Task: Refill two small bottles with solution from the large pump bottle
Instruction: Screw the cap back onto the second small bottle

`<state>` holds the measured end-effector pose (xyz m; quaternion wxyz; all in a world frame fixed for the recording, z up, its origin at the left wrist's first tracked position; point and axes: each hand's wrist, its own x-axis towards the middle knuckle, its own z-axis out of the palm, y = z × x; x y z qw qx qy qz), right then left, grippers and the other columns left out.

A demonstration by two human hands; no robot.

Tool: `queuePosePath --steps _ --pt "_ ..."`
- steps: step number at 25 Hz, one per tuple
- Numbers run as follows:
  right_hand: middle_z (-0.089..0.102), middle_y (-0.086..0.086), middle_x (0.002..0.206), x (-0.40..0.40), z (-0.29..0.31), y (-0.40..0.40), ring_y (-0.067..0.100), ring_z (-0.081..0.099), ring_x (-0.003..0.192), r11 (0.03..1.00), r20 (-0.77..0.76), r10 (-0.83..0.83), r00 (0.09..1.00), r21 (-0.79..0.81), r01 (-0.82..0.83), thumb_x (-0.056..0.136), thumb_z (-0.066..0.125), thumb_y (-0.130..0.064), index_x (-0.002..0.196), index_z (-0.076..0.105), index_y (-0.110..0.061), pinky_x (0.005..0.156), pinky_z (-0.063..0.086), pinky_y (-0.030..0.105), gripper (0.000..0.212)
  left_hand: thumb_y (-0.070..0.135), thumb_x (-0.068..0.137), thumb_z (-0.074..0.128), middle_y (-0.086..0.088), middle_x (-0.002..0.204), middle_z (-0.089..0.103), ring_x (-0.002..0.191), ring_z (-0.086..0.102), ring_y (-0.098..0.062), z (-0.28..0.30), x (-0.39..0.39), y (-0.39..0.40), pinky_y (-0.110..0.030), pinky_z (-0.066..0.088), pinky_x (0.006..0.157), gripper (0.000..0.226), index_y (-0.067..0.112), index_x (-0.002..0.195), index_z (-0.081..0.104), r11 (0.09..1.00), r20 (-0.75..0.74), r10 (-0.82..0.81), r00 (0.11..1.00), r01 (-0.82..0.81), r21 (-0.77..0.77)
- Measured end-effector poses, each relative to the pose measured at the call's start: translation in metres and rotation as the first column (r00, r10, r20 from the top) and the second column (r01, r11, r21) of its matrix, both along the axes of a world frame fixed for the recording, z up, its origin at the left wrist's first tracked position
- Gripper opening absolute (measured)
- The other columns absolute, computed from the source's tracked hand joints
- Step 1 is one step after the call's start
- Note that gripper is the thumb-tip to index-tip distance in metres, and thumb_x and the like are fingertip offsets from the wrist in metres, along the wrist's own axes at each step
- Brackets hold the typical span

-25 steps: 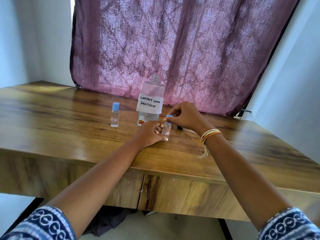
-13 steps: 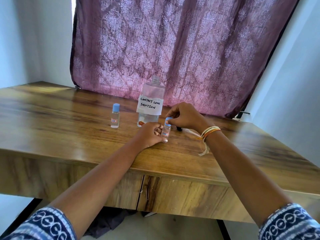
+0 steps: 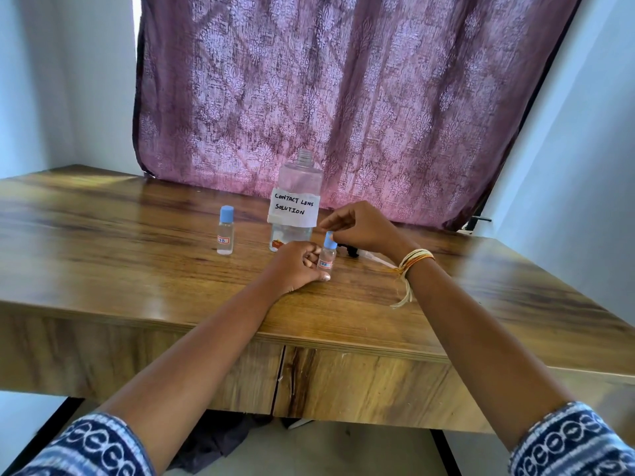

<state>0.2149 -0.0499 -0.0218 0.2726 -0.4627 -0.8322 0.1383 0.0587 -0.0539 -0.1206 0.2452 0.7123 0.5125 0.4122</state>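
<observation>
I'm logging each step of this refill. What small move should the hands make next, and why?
Probably keep turning the blue cap: the right hand pinches it while the left hand steadies the small bottle on the table.

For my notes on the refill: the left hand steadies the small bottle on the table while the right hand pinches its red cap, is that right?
Not quite: the head view shows a blue cap, not red. The left hand does steady the small bottle on the table, and the right hand pinches the cap.
</observation>
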Motion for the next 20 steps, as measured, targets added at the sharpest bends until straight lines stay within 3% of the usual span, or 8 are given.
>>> queuePosePath --steps 3,6,9,12,15,17,20 --pt "0.070 -0.002 0.072 -0.001 0.000 -0.001 -0.001 0.061 0.060 0.996 0.050 -0.052 0.997 0.069 0.049 0.079 0.073 -0.010 0.087 0.077 -0.008 0.057 0.045 0.007 0.009 0.019 0.064 0.087 -0.001 0.091 0.071 0.076 0.062 -0.013 0.000 0.000 0.000 -0.021 0.048 0.071 0.048 0.013 0.107 0.066 1.000 0.008 -0.004 1.000 0.004 -0.006" --pt "0.067 0.002 0.063 -0.006 -0.006 -0.003 0.005 0.056 0.052 0.975 0.090 -0.155 0.984 0.175 0.137 0.079 0.077 -0.029 0.075 0.070 -0.004 0.052 0.047 0.020 0.026 0.017 0.065 0.086 -0.001 0.088 0.068 0.072 0.057 -0.008 0.000 0.000 -0.001 -0.016 0.045 0.067 0.044 0.013 0.103 0.065 1.000 0.020 -0.013 1.000 0.013 0.002" --pt "0.068 0.012 0.066 -0.011 -0.012 -0.005 0.019 0.060 0.057 0.944 0.142 -0.226 0.964 0.278 0.180 0.082 0.072 -0.035 0.075 0.067 0.000 0.058 0.051 0.035 0.036 0.016 0.066 0.085 -0.005 0.093 0.071 0.078 0.062 -0.012 0.000 -0.001 -0.002 -0.013 0.045 0.069 0.043 0.012 0.104 0.066 1.000 0.016 -0.024 1.000 0.024 0.007" --pt "0.073 0.010 0.088 -0.010 -0.011 -0.006 0.017 0.067 0.080 0.984 0.013 -0.101 0.995 0.147 0.098 0.080 0.070 -0.013 0.095 0.071 -0.001 0.076 0.056 0.030 0.020 0.016 0.065 0.086 -0.001 0.089 0.070 0.075 0.060 -0.010 0.001 -0.001 -0.003 -0.014 0.046 0.068 0.041 0.014 0.101 0.066 1.000 0.019 -0.026 0.999 0.025 0.016" --pt "0.074 0.013 0.103 -0.007 -0.006 -0.005 0.017 0.070 0.097 1.000 -0.099 -0.022 0.995 -0.024 0.020 0.077 0.063 0.006 0.110 0.069 -0.001 0.087 0.057 0.028 0.034 0.017 0.064 0.087 0.004 0.084 0.068 0.073 0.060 -0.009 0.000 0.000 -0.002 -0.015 0.045 0.067 0.039 0.020 0.096 0.064 1.000 0.011 -0.021 1.000 0.021 0.020" --pt "0.075 0.013 0.099 -0.005 -0.005 -0.002 0.015 0.071 0.089 0.998 -0.128 -0.042 0.991 -0.045 0.037 0.077 0.066 0.006 0.106 0.071 0.000 0.080 0.057 0.021 0.030 0.019 0.064 0.087 0.001 0.087 0.070 0.075 0.061 -0.011 0.000 0.000 -0.001 -0.016 0.047 0.067 0.041 0.018 0.098 0.065 1.000 0.000 -0.011 1.000 0.011 0.023" --pt "0.073 0.006 0.080 -0.006 -0.008 -0.002 0.002 0.062 0.064 0.993 -0.125 -0.114 0.986 0.015 0.116 0.075 0.080 -0.011 0.092 0.074 -0.003 0.056 0.048 0.006 0.020 0.017 0.064 0.087 0.002 0.085 0.069 0.075 0.061 -0.011 0.001 0.000 -0.003 -0.020 0.048 0.069 0.040 0.016 0.099 0.066 1.000 0.001 -0.005 1.000 0.005 0.020"
